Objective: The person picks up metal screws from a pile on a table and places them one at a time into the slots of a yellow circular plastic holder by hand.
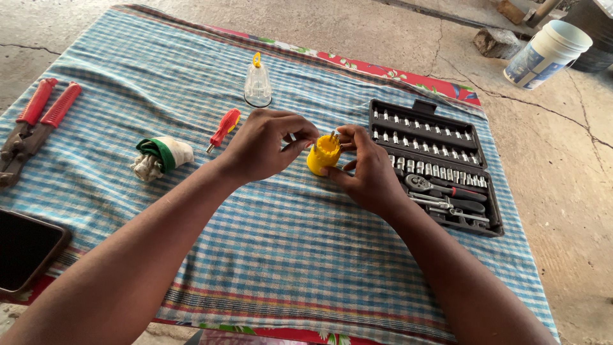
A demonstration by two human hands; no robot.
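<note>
Gripping a yellow bit holder [323, 155] near the middle of a blue striped cloth [287, 249], a person works with both bare hands over a low worktop. The right hand [367, 172] cups the small yellow cylinder from its right side, fingers [350, 134] curled around it, with thumb and forefinger at its top rim. The left hand [262, 145] comes in from the other side, its fingers pinched together on one of the thin metal bits standing upright in the holder's top. Just beyond the left hand lies a red-handled screwdriver [223, 129], and farther toward the far edge stands a clear plastic cap [257, 86] with a yellow loop. A rolled white-and-green cloth [161, 156] sits to the left of the screwdriver. Along the left edge rest red-handled cutters [32, 124], and a dark phone [25, 249] lies at the near left corner. By the right edge, close beside the right hand, an open black socket set case [434, 163] shows rows of sockets and a ratchet. Off the cloth, on cracked concrete floor [562, 172], stands a white bucket [546, 54].
</note>
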